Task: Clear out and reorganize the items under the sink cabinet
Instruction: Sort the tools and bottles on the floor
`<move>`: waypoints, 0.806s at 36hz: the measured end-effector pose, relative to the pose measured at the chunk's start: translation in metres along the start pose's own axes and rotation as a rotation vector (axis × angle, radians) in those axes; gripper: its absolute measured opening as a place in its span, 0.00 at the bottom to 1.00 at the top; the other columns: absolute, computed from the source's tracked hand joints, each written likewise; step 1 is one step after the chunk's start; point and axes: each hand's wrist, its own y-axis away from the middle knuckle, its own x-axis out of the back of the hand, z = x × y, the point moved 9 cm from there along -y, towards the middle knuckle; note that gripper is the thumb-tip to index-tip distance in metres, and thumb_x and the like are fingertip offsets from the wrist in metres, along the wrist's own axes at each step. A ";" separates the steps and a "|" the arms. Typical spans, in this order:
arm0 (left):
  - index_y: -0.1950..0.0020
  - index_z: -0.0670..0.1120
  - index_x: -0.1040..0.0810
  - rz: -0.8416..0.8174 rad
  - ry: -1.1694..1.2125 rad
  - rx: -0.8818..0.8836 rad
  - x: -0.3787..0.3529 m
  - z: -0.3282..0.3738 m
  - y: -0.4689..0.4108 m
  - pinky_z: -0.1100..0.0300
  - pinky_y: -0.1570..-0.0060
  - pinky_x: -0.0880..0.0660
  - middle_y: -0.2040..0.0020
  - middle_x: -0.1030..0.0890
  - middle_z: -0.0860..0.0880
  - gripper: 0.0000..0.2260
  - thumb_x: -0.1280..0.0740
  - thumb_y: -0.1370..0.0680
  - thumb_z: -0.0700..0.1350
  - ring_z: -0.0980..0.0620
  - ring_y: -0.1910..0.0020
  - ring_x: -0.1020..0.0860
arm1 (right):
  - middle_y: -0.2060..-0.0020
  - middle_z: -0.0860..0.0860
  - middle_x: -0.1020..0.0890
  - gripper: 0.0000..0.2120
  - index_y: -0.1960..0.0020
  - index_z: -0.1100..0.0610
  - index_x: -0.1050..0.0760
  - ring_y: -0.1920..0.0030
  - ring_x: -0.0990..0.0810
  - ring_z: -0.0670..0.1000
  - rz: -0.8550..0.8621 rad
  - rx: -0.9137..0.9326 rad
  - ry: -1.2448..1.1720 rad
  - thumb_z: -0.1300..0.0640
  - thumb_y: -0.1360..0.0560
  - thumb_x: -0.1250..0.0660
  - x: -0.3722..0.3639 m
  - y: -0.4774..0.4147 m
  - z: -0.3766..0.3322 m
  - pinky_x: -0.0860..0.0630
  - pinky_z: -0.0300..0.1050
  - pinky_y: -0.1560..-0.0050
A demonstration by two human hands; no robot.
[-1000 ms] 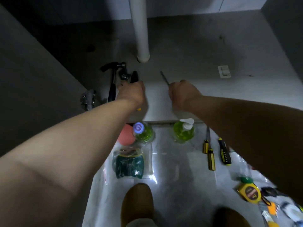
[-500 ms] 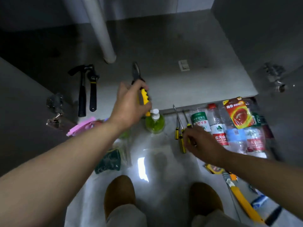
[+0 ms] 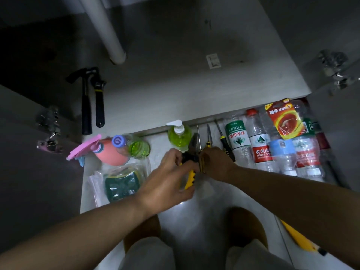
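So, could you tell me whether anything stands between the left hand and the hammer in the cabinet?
Yes: the blue-capped green bottle lies on the floor between the left hand, which grips the pliers, and the hammer.

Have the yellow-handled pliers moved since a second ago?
Yes. The pliers went from beside the hammer in the cabinet out over the floor by the soap bottle, in the left hand.

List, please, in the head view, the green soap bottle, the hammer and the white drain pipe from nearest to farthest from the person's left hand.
1. Green soap bottle: on the floor just beyond the left hand, which grips the pliers.
2. Hammer: off to the left, lying inside the cabinet.
3. White drain pipe: deepest in the cabinet, beyond the hammer.
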 end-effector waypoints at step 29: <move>0.17 0.44 0.50 -0.246 -0.885 0.058 -0.026 -0.031 -0.060 0.33 0.26 0.44 0.18 0.58 0.45 0.34 0.39 0.21 0.37 0.34 0.25 0.39 | 0.51 0.61 0.16 0.03 0.50 0.55 0.23 0.56 0.17 0.54 -0.171 -0.411 -0.674 0.56 0.19 0.35 -0.020 0.051 0.027 0.19 0.43 0.63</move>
